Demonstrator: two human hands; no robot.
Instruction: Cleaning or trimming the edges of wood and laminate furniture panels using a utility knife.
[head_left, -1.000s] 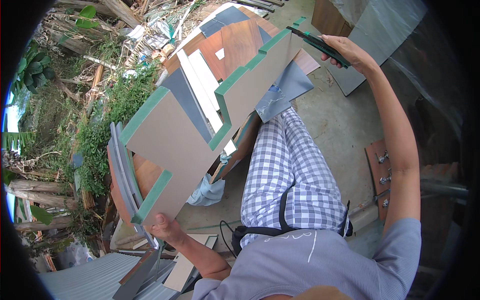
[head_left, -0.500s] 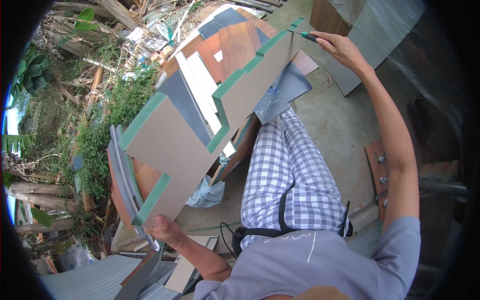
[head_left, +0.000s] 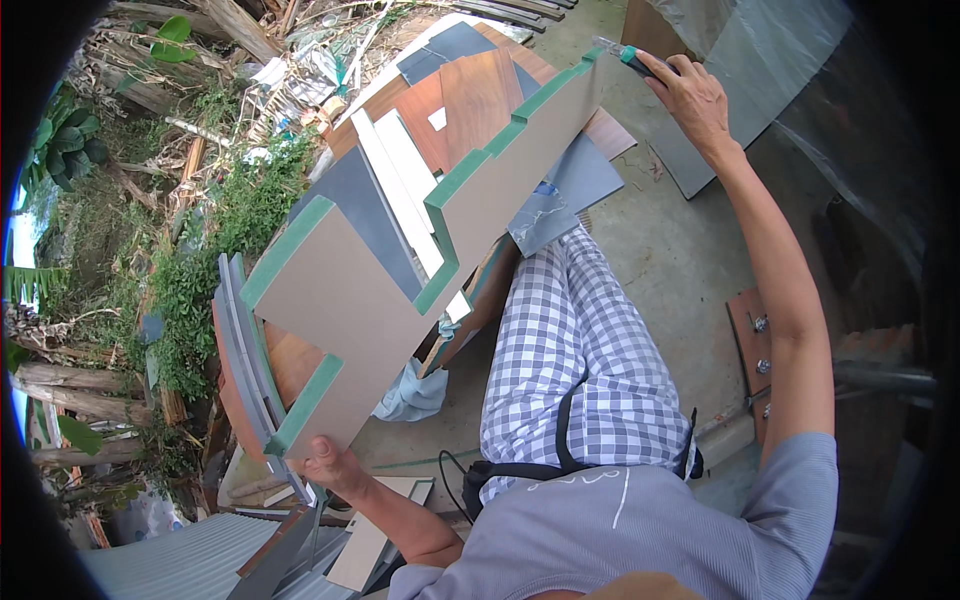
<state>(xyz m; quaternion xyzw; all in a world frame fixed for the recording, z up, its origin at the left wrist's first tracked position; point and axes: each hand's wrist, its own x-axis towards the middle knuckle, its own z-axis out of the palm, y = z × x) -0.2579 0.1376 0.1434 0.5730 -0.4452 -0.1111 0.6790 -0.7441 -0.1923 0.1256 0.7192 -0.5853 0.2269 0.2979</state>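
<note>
A long beige board [head_left: 355,275] with notches and a green edge slants across the view, from the lower left to the upper middle. My left hand [head_left: 333,468] grips its lower end, thumb on the beige face and the other fingers hidden under it. At the far end, my right hand [head_left: 692,105] is closed round a utility knife [head_left: 640,62] with a black and green handle. The knife's tip lies right by the board's upper corner; whether it touches cannot be made out.
Underneath lie wood-grain panels [head_left: 480,95], dark grey panels [head_left: 355,205] and white strips [head_left: 405,180]. A pale blue cloth [head_left: 412,392] hangs below the board. A large grey panel [head_left: 740,100] lies at the upper right, near plastic sheeting. Plants [head_left: 190,300] grow on the left.
My right hand has shifted slightly, and the knife has moved up and a little right to the board's far corner. The board and my left hand have barely moved.
</note>
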